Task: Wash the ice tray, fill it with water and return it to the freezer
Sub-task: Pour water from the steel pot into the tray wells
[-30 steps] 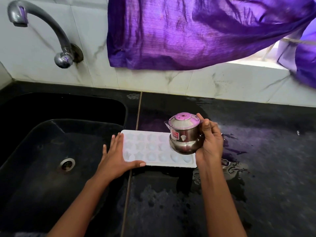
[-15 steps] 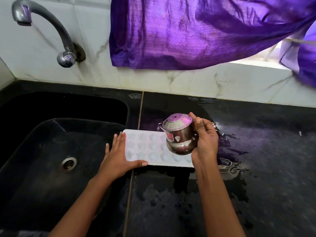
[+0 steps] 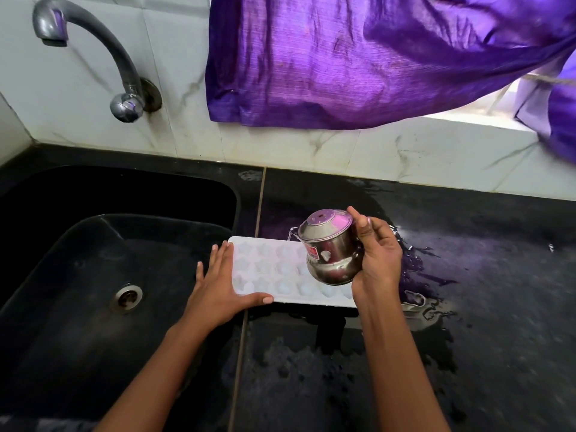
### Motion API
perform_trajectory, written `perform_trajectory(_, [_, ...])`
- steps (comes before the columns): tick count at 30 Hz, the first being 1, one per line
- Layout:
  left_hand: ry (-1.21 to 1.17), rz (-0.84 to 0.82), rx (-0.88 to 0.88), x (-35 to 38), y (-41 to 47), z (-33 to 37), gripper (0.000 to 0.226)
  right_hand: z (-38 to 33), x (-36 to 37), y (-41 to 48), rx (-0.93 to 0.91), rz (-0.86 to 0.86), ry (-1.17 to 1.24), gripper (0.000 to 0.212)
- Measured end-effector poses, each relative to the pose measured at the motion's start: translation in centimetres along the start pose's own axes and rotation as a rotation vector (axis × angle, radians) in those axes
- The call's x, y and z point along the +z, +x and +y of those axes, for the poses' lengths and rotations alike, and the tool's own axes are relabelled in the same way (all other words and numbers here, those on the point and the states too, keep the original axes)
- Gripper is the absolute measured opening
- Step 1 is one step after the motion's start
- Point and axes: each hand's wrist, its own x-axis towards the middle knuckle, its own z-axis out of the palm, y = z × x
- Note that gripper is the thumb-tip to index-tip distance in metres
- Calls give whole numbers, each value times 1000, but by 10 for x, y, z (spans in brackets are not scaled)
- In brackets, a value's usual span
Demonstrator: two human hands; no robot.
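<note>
A white ice tray (image 3: 274, 269) lies flat on the black counter, just right of the sink. My left hand (image 3: 219, 285) rests against its left end, fingers straight along the edge and the thumb along the near side. My right hand (image 3: 375, 260) grips a small steel pot (image 3: 330, 247) tilted to the left over the tray's right half. A thin stream of water leaves the pot's rim toward the back row of cells. The pot and hand hide the tray's right end.
The black sink (image 3: 103, 275) with its drain (image 3: 128, 297) is at left, under a grey tap (image 3: 93, 54) on the tiled wall. Water is pooled on the counter (image 3: 483, 307) right of the tray. A purple cloth (image 3: 358, 57) hangs above.
The pot has tilted further to the left, and water now runs from its rim. My left hand has stayed at the tray's left end.
</note>
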Motion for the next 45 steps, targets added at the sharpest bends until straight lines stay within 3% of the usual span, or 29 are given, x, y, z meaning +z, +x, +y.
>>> perform_trajectory(5, [-8, 5, 2, 0, 1, 1, 143, -1, 1, 0, -14, -3, -15, 12])
perform_trajectory(15, [-6, 15, 5, 0, 0, 2, 143, -3, 2, -2, 19, 11, 77, 27])
perform_trajectory(26, [-10, 7, 5, 0, -1, 2, 143, 5, 3, -1, 56, 13, 169, 15])
perform_trajectory(31, [12, 6, 2, 0, -1, 3, 128, 8, 9, -3, 66, -15, 151, 19])
perform_trajectory(35, [4, 3, 13, -1, -1, 2, 142, 9, 16, -4, 62, -28, 121, 30])
perform_trajectory(39, [2, 14, 20, -1, -2, 2, 131, 10, 19, -5, 57, -45, 88, 15])
perform_trajectory(45, [-7, 12, 22, -1, -2, 2, 129, 10, 23, -5, 43, -58, 30, 15])
